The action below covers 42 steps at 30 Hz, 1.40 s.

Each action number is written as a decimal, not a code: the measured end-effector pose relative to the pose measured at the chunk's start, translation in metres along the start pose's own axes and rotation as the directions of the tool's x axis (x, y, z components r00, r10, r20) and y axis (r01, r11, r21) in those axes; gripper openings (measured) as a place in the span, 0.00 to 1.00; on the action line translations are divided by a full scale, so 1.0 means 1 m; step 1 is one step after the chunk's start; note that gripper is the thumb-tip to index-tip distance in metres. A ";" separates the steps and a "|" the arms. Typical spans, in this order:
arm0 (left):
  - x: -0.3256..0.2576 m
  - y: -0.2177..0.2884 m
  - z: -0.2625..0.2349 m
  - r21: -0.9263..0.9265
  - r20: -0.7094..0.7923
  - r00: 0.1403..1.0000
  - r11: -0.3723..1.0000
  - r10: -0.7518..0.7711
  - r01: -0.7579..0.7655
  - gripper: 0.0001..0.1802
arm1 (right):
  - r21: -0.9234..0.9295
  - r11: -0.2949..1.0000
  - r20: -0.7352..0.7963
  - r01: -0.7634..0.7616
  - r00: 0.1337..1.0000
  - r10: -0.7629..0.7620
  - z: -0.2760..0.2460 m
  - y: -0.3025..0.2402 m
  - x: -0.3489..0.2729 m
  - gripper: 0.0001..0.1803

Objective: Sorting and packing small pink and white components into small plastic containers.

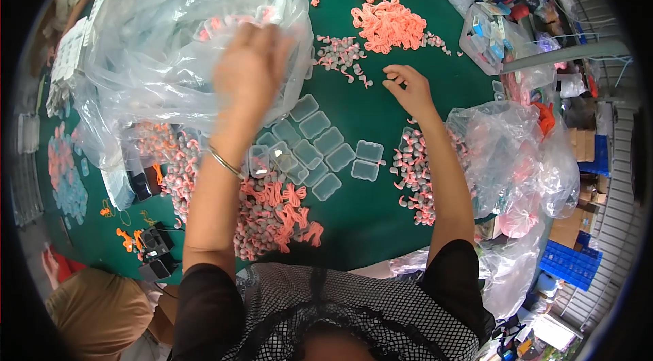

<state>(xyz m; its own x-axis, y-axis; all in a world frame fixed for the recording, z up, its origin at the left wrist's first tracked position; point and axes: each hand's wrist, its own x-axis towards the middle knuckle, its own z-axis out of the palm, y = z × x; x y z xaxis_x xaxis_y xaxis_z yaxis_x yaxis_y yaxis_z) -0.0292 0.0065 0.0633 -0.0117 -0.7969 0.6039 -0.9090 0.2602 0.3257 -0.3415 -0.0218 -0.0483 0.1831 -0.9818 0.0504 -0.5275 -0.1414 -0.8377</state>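
**Left hand in the bag, right hand by the pink pile**

My left hand [250, 69] is raised against the big clear plastic bag [163, 35] that lies on the far left of the green table [367, 211]. The hand is blurred, so I cannot tell whether its grip is closed on the bag or only pressed to it. Small clear boxes show dimly through the plastic.

My right hand [407, 88] hovers over bare green cloth, its grip narrow, fingertips drawn together; I cannot tell if anything tiny sits between them. Just beyond it lie a small scatter of grey-and-pink pieces [340, 55] and a heap of pink cords [388, 22].

Between my arms, a cluster of small clear boxes [320, 147] rests on the table. Near my body lies a heap of pink bows [279, 215]. A second clear bag [510, 157] sits at my right elbow.
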 end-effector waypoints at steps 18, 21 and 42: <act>0.006 -0.069 0.003 -0.038 0.082 0.972 0.974 -0.219 0.222 0.13 | -0.297 0.928 -0.027 0.226 0.969 -0.245 0.033 0.012 0.001 0.08; -0.002 -0.067 -0.010 -0.170 0.023 0.967 0.952 -0.253 0.254 0.11 | -0.254 0.942 -0.060 0.221 0.968 -0.243 0.038 0.012 0.001 0.09; -0.024 0.032 0.063 -0.363 0.399 0.912 0.930 0.098 0.059 0.14 | -0.098 0.976 -0.318 0.194 0.923 -0.215 0.052 0.025 0.000 0.07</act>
<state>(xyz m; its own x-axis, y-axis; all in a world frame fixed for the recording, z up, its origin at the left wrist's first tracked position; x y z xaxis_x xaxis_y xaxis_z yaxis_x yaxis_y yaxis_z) -0.0843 -0.0005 0.0133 -0.2661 -0.9185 0.2924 -0.6948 0.3930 0.6024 -0.3109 -0.0187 -0.0975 0.0190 -0.9165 0.3996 -0.5603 -0.3408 -0.7549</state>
